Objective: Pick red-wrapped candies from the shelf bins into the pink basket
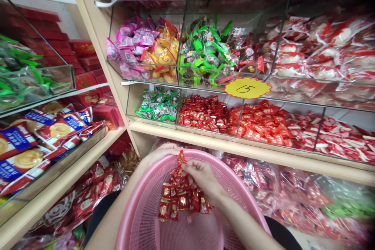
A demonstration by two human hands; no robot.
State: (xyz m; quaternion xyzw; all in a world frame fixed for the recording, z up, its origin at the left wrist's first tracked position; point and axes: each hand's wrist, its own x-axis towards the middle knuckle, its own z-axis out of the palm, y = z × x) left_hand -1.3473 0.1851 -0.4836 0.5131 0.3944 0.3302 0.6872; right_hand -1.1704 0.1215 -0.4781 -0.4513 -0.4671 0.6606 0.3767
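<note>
A pink plastic basket (131,199) with mesh sides stands in front of me, between my forearms. Its far left rim is under my left hand (164,153), whose fingers curl over the edge and are partly hidden. Over the inside of the basket, my right hand (202,175) pinches a small red-and-gold wrapped candy (181,158) between thumb and fingers, close to the far rim. Several more red-and-gold wrapped candies (184,201) lie in a small heap in the basket, just below that hand. The heap's upper part is partly covered by the right hand.
Ahead, a low shelf bin holds similar dark red candies (203,113); beside it are green-silver candies (159,103) and orange-red packets (260,123). A yellow price tag (247,87) reads 15. Left stand blue-and-red packets (58,127). Bagged sweets (281,191) lie under the wooden shelf edge (234,150).
</note>
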